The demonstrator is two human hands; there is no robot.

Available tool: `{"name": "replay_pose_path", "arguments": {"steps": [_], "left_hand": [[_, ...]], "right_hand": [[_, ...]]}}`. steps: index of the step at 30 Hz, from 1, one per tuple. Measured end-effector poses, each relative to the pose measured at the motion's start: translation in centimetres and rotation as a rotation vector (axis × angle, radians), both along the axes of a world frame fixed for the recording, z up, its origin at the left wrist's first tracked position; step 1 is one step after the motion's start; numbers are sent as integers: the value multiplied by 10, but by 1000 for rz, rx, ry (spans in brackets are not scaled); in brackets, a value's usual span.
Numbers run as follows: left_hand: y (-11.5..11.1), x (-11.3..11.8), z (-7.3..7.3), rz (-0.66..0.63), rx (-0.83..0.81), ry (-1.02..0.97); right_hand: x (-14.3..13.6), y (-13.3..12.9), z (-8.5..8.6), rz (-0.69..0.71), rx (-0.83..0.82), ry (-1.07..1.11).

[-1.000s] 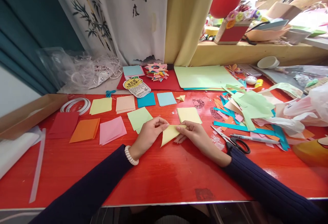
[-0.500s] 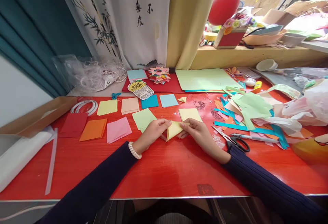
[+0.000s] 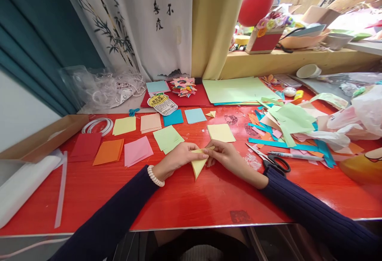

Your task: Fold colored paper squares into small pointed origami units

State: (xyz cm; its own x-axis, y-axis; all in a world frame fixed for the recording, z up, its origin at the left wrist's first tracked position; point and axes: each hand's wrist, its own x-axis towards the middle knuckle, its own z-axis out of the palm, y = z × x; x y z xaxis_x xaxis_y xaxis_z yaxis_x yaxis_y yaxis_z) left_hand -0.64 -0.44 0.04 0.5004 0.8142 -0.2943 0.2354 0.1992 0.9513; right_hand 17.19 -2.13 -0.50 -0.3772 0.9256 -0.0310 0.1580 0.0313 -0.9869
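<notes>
A pale yellow sheet of paper (image 3: 198, 167), folded to a triangle with one tip pointing down toward me, is between my hands. My left hand (image 3: 180, 157) pinches its left and upper part, thumb on top. At the upper right edge, my right hand (image 3: 224, 154) closes thumb and fingers on the same paper. Just behind the hands lies a stack of pale yellow squares (image 3: 221, 133). A small folded yellow piece (image 3: 211, 114) rests farther back. Light green squares (image 3: 168, 138) are beside my left hand, with pink squares (image 3: 139, 151) farther left.
Black-handled scissors (image 3: 277, 163) and a pen (image 3: 294, 156) lie right of my right hand, before a heap of paper scraps (image 3: 292, 121). Orange squares (image 3: 108, 152) and red squares (image 3: 85, 147) are at left. A folded paper ring (image 3: 183, 87) sits at the back.
The folded paper has been turned so its tip points down toward me. My left thumb has moved right across it, and my hands are closer together.
</notes>
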Motion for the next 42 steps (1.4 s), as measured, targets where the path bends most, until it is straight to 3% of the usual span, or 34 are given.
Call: {"name": "replay_pose_path", "arguments": {"steps": [8,16,25,34,42], "left_hand": [[-7,7,-1,100,179,35],[-13,13,-1,28,-48,-49],[-11,13,4,84,31,-140],[-2,10,-9,225,281,63],[2,0,0,240,715,339]], "right_hand": [[0,4,-3,-62,-119,128],[3,2,4,-102,-41,36],[11,8,5,-227,-202,271],[19,16,0,-244,-245,312],[13,10,1,-249,-220,271]]}}
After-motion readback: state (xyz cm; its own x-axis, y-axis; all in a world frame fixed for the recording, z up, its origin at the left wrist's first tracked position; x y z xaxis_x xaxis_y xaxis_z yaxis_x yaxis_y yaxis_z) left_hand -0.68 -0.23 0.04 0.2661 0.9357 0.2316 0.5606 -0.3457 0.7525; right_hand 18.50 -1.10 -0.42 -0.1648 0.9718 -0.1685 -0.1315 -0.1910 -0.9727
